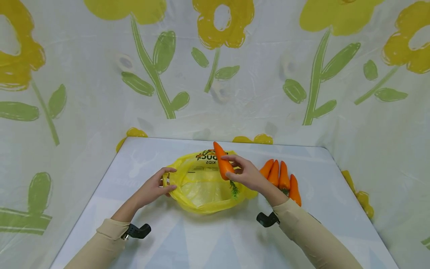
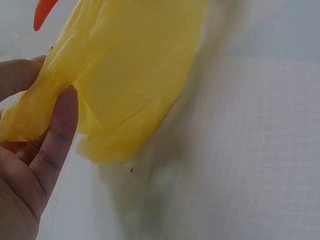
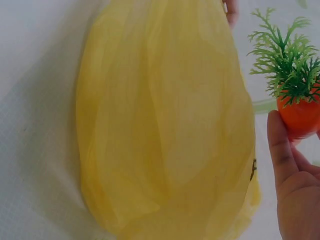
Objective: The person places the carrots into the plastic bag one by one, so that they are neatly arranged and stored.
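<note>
A yellow plastic bag (image 1: 201, 192) lies on the table with its mouth spread wide and dark lettering on its far side. My left hand (image 1: 159, 186) holds the bag at its left rim by the handle; in the left wrist view, the film passes between the thumb and fingers (image 2: 57, 132). My right hand (image 1: 246, 173) pinches a toy carrot (image 1: 221, 162) over the far right part of the bag's mouth. The carrot's tip points up and its green leafy top (image 3: 287, 65) hangs below. In the right wrist view, the right hand (image 3: 300, 190) grips the carrot's thick end.
Several more orange carrots (image 1: 283, 177) lie side by side right of the bag, partly behind the right forearm. The white table (image 1: 161, 243) meets a flower-printed curtain (image 1: 255, 89) at the back and sides. A dark camera mount (image 1: 139, 231) sits on each wrist.
</note>
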The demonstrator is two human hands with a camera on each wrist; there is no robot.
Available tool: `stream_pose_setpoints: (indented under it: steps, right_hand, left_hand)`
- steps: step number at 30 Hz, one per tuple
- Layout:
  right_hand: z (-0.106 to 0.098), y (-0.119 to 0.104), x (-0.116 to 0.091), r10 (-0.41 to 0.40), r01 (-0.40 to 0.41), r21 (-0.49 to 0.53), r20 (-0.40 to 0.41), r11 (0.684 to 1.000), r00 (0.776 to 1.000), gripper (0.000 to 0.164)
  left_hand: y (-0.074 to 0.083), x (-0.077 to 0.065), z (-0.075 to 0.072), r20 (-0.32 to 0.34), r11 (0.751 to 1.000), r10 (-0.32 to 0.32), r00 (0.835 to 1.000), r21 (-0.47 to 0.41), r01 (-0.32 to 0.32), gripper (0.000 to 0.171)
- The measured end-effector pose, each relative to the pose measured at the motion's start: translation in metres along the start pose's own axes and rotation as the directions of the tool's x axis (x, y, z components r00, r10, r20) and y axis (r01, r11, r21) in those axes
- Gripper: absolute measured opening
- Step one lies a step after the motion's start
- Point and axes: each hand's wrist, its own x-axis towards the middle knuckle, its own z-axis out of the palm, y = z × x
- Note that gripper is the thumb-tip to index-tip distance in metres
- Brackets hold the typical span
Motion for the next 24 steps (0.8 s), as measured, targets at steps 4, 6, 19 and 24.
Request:
stream_pose_setpoints:
  steps: [4, 6, 19, 24]
  right_hand:
    - [0.002, 0.0, 0.001, -0.007, 0.007, -0.005, 0.0, 1.0, 1.0, 0.049]
    - [0.003, -0.001, 0.002, -0.005, 0.005, -0.001, 0.002, 1.0, 1.0, 0.05]
    - [0.011, -0.001, 0.02, 0.011, -0.01, 0.019, -0.014, 1.0, 1.0, 0.051]
    - [0.016, 0.001, 0.023, 0.011, -0.012, 0.028, 0.025, 1.0, 1.0, 0.051]
  left_hand:
    - [0.0, -0.001, 0.001, 0.002, 1.0, 0.004, 1.0, 0.0, -0.004, 0.061]
    - [0.0, -0.001, 0.001, 0.0, 1.0, 0.008, 1.0, 0.001, -0.008, 0.061]
    - [-0.005, 0.006, -0.006, 0.008, 1.0, 0.013, 1.0, -0.003, -0.013, 0.061]
    - [-0.005, 0.007, -0.007, 0.01, 1.0, 0.016, 1.0, -0.011, -0.016, 0.062]
